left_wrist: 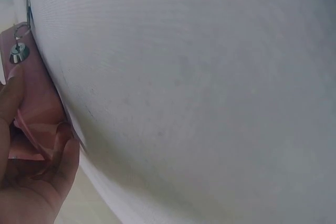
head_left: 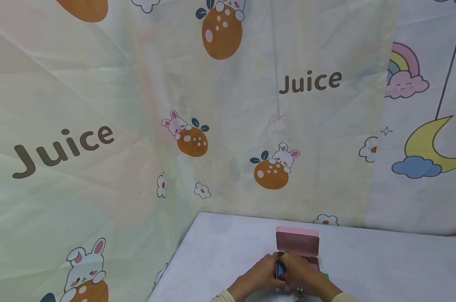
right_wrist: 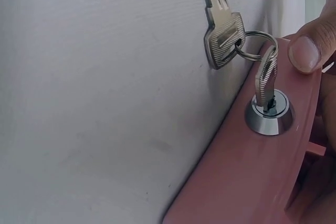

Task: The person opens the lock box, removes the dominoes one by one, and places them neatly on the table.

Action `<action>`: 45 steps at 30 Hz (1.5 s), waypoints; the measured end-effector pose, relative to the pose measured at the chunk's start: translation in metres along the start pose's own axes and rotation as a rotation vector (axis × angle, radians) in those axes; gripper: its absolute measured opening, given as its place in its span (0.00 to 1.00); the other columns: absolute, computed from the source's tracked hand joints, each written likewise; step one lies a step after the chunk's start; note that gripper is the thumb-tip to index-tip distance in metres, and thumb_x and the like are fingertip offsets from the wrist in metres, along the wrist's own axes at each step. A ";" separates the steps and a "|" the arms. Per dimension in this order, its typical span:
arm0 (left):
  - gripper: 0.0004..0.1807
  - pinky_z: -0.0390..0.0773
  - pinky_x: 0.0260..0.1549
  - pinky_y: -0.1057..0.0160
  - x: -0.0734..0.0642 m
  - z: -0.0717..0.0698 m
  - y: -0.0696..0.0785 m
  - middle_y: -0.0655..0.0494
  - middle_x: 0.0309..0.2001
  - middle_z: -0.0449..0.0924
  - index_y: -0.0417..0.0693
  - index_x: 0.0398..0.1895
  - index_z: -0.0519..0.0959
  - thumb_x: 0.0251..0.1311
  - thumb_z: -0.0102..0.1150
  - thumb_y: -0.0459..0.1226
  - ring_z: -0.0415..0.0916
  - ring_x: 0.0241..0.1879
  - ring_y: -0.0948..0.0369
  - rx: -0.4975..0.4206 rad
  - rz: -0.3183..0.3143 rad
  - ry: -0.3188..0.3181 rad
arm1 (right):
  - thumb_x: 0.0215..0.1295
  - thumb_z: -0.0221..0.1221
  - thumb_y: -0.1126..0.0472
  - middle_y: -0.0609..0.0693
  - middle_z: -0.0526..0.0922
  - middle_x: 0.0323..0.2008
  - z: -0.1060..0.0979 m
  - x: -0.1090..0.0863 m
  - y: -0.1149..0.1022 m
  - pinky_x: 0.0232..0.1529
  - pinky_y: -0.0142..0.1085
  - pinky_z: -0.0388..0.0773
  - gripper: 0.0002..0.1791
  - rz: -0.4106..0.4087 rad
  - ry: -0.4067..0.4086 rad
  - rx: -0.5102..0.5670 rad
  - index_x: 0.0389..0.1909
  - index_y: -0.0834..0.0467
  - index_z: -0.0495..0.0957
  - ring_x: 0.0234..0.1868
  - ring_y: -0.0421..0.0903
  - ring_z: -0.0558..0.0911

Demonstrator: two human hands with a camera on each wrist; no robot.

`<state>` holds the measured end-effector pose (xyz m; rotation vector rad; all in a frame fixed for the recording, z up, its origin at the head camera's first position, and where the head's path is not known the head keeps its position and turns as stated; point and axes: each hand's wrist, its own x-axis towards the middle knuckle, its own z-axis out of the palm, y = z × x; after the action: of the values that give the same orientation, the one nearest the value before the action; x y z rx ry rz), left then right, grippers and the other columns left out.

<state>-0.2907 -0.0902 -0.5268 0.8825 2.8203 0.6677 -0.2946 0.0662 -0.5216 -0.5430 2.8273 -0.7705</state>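
Note:
A pink metal cash box (head_left: 312,263) stands on the white table with its lid (head_left: 297,243) raised. My left hand (head_left: 263,270) grips its near left part: the thumb (left_wrist: 13,95) presses the front wall, and the other fingers (left_wrist: 63,161) curl at the side. Over the box reaches my right hand (head_left: 301,270), its fingertips hidden. Between both hands shows a blue flat thing (head_left: 280,269), its kind unclear. A key (right_wrist: 266,74) sits in the front lock (right_wrist: 269,116). By a ring (right_wrist: 257,45) it is joined to a second key (right_wrist: 224,38).
A small green thing (head_left: 327,276) shows beside the right forearm, partly hidden. The white table (head_left: 394,268) stretches to the right and ends at printed cloth walls (head_left: 326,167) behind and on the left.

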 end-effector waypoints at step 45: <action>0.45 0.76 0.44 0.71 -0.004 -0.001 0.005 0.62 0.46 0.75 0.51 0.70 0.66 0.51 0.76 0.53 0.68 0.41 0.74 0.003 -0.064 -0.019 | 0.48 0.76 0.63 0.48 0.85 0.36 -0.019 -0.012 0.003 0.44 0.50 0.82 0.21 -0.091 0.093 -0.015 0.45 0.60 0.83 0.35 0.43 0.78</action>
<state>-0.2851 -0.0896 -0.5238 0.7907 2.8197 0.6438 -0.2893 0.0818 -0.5066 -0.6589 2.9130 -0.8117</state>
